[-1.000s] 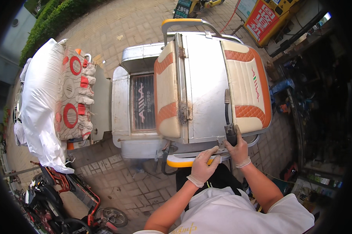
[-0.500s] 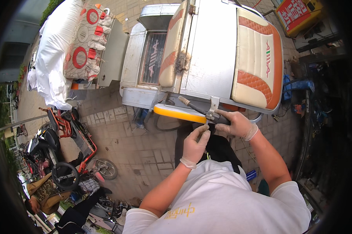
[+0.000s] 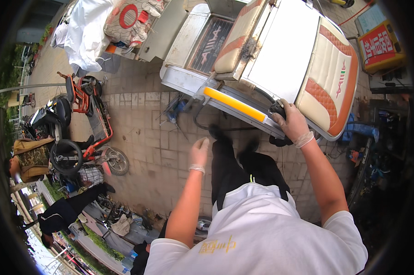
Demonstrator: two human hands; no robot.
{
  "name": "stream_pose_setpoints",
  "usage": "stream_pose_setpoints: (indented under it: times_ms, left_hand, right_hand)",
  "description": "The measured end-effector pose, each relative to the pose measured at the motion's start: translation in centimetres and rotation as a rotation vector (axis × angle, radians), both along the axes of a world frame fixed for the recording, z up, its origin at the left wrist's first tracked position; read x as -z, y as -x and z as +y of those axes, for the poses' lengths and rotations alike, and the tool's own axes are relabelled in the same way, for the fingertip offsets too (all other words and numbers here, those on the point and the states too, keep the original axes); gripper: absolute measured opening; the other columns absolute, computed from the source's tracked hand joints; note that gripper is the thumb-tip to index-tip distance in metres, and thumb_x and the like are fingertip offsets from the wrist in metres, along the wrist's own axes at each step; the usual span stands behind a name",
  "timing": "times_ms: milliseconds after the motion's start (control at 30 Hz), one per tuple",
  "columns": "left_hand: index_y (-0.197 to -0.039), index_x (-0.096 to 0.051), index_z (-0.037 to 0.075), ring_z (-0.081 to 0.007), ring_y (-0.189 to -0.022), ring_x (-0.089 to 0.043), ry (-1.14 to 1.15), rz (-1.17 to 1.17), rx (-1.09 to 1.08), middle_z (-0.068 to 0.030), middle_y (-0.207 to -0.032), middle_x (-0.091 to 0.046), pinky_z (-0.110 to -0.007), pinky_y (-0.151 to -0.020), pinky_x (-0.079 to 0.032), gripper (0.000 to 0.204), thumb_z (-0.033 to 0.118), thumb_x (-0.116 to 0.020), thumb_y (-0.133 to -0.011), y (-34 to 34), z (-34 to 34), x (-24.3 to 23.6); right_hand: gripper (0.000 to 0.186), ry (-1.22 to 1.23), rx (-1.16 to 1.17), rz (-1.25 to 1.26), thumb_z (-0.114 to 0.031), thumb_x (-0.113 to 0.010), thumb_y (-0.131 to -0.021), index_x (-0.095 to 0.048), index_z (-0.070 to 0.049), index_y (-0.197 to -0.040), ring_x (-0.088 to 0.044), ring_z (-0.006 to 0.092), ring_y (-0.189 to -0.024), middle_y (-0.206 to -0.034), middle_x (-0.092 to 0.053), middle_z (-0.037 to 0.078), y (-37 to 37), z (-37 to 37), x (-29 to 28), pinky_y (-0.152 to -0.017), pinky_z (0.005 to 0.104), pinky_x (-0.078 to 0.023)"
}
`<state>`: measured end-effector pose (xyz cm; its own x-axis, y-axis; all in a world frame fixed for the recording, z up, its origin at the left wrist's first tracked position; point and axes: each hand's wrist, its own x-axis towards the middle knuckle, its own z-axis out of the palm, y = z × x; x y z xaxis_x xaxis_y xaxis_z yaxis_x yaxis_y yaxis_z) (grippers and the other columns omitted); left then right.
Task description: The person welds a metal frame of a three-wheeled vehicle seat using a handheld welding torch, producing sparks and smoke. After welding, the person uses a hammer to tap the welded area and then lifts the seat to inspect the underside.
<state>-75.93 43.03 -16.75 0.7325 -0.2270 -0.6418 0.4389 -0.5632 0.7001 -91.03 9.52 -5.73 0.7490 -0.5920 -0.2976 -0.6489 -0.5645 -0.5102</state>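
Observation:
My left hand [image 3: 199, 151], in a pale thin glove, hangs over the paving with fingers closed; I cannot make out whether it holds anything. My right hand [image 3: 291, 121], also gloved, grips a black tool [image 3: 276, 108] at the side of a silver metal vehicle body [image 3: 272, 48]. That body carries cream-and-orange quilted seats [image 3: 325, 81]. A yellow strip [image 3: 234, 104] runs along its lower edge, just left of my right hand.
A seat with white cover [image 3: 81, 36] stands upper left. Scooters [image 3: 85, 123], people in khaki [image 3: 30, 156] and dark clothing [image 3: 65, 213] are at left. Blue tools [image 3: 172, 110] lie on paving [image 3: 152, 151]. A yellow-red sign [image 3: 376, 48] and clutter [image 3: 372, 137] are at right.
My left hand has left the vehicle's edge and moved left and down. My right hand has shifted right and up, still on the black part. The view has swung, bringing more scooters and people in.

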Motion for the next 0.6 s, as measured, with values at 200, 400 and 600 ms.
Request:
stream_pose_setpoints:
  times_ms: [200,400,600]
  left_hand:
    - [-0.125,-0.072,-0.002,-0.0197,-0.105,-0.071,0.000,0.105,0.101,-0.0133,-0.114,-0.077,-0.033,-0.096,-0.053,0.043,0.033,-0.068,-0.100,0.9,3.6,2.5]
    - [-0.127,-0.071,-0.002,-0.0257,-0.116,-0.070,0.010,0.217,0.442,-0.0173,-0.122,-0.075,-0.035,-0.101,-0.051,0.045,0.033,-0.068,-0.099,-0.5,3.5,2.1]
    - [-0.130,-0.070,0.002,-0.0330,-0.124,-0.064,-0.030,0.003,0.560,-0.0186,-0.129,-0.071,-0.041,-0.108,-0.048,0.047,0.034,-0.071,-0.095,-6.1,2.7,1.6]
  right_hand:
    - [0.056,-0.065,-0.044,-0.156,-0.015,-0.075,-0.092,-0.054,-0.005,-0.144,-0.065,0.0428,-0.110,-0.120,-0.066,0.024,1.1,-0.7,0.8,-0.097,0.0463,-0.052]
    - [0.079,-0.237,0.393,-0.248,-0.013,-0.083,-0.085,-0.048,-0.008,-0.155,-0.065,0.0251,-0.112,-0.121,-0.068,0.017,2.9,1.5,1.6,-0.105,0.0359,-0.049]
    - [0.059,-0.325,0.523,-0.235,-0.008,-0.080,-0.086,-0.060,0.001,-0.141,-0.066,0.0198,-0.111,-0.123,-0.070,0.012,3.7,2.1,2.8,-0.102,0.0326,-0.051]
